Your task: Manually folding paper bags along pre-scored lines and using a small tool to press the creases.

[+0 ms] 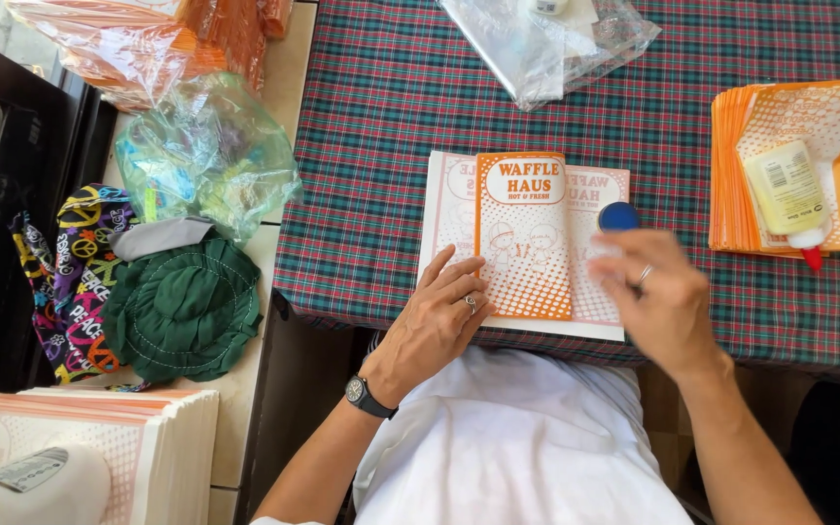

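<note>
Centrally, left hand [439,309] flat, fingers spread, pinning bag [524,235] to table [381,117]; right hand [661,297] blurred beside blue cap [619,216], finger state indiscernible.

Left hand [444,301] lay flat, palm down, fingers [459,277] spread and pointing up and to the right, ring on one finger, dark watch strapped at the wrist. Left forearm came in bare from the lower left. Right hand [658,292] was blurred, palm down, fingers loosely curled, ring visible. Right forearm ran in from the lower right.
</note>
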